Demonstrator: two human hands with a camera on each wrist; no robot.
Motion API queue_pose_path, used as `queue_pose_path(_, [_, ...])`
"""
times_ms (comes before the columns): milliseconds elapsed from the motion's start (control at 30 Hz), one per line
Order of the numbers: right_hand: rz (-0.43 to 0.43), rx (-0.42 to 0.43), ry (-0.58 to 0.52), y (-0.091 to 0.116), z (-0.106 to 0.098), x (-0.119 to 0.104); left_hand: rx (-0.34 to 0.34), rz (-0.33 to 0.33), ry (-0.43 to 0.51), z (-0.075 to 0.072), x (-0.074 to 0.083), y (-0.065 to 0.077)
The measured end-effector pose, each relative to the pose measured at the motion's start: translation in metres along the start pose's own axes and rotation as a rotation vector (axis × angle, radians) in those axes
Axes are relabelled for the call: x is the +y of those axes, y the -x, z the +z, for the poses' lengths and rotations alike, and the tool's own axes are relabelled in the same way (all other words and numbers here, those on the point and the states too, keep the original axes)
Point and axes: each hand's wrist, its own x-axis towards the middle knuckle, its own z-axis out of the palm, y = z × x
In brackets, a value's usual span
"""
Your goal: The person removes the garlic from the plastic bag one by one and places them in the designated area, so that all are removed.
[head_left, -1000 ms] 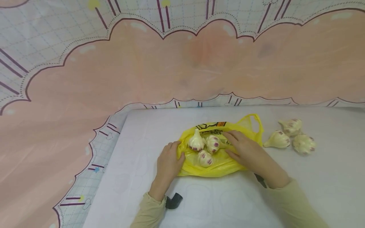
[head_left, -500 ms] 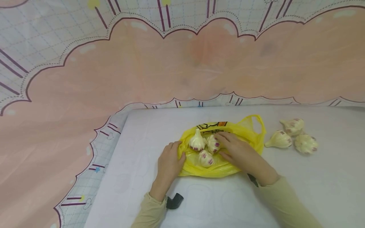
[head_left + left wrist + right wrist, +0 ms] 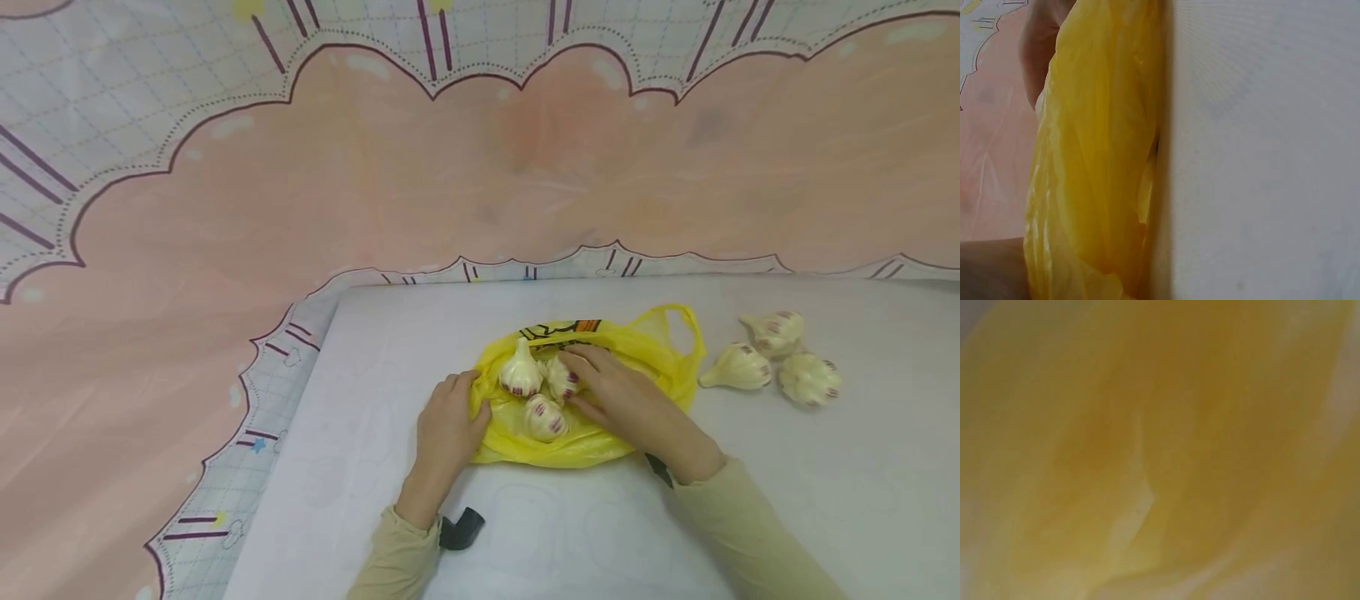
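A yellow plastic bag (image 3: 592, 446) lies on the table with its mouth spread wide, and three garlic bulbs sit in it. My left hand (image 3: 444, 429) grips the bag's left edge, thumb over the rim. In the left wrist view the bag's folds (image 3: 1097, 150) fill the space beside the hand. My right hand (image 3: 626, 396) reaches into the bag from the right, fingers and thumb around the right-hand garlic bulb (image 3: 561, 379) and partly covering it. Beside that are an upright garlic bulb (image 3: 521, 372) and a front garlic bulb (image 3: 545, 418). Only blurred yellow plastic (image 3: 1160, 456) shows in the right wrist view.
Three more garlic bulbs lie on the white table (image 3: 360, 367) right of the bag: a left one (image 3: 738, 367), a back one (image 3: 776, 333) and a front one (image 3: 810, 379). The bag's handle loop (image 3: 693, 333) stands up near them. A patterned curtain (image 3: 480, 167) hangs behind.
My right hand has moved left, deeper into the bag, and its fingers have closed around the right-hand garlic bulb. The left hand has kept its grip on the bag's edge.
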Motion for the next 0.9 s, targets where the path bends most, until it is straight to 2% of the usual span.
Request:
queue_pose_path(367, [-0.029,0.027,-0.001,-0.0028,0.0071,-0.0017,-0.001,-0.002,0.003,0.0003,-0.0008,-0.0001])
queue_pose_path(600, [-0.001,-0.004,-0.022,-0.0054,0.0075,-0.0038,0.000,-0.001,0.003,0.0006,-0.0002,-0.0005])
queue_pose_path(900, [0.027,-0.002,-0.074,-0.0056,0.0084,-0.0033,-0.003,0.000,0.007,-0.0003,0.0019,-0.0007])
